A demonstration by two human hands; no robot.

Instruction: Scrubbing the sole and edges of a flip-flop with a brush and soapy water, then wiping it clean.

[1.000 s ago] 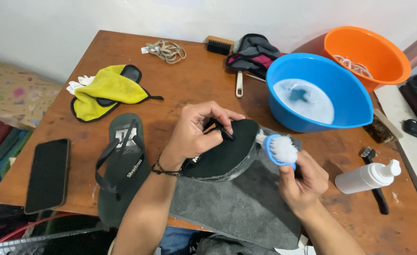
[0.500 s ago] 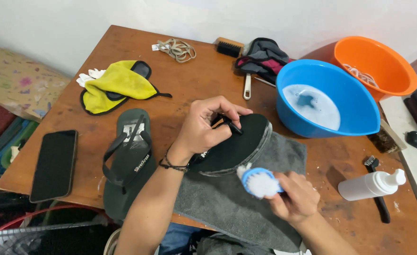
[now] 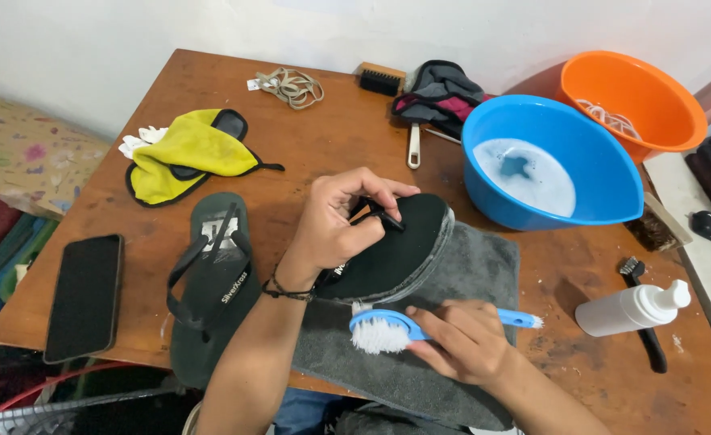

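Note:
My left hand (image 3: 341, 216) grips a black flip-flop (image 3: 400, 246) by its strap and holds it tilted on edge over a grey towel (image 3: 452, 338). My right hand (image 3: 462, 342) holds a blue brush with white bristles (image 3: 387, 329), bristles down, against the flip-flop's near side edge. A second black flip-flop (image 3: 210, 282) lies flat on the table to the left.
A blue basin with soapy water (image 3: 545, 165) and an orange basin (image 3: 631, 101) stand at the back right. A white bottle (image 3: 633, 308) and small black brush (image 3: 644, 326) lie right. A phone (image 3: 85, 294), yellow cloth (image 3: 186, 149), cord (image 3: 291, 84) and wooden brush (image 3: 381, 79) sit elsewhere.
My right hand has carried the blue brush from the flip-flop's right end down and left along its near edge. The left hand keeps its hold on the strap.

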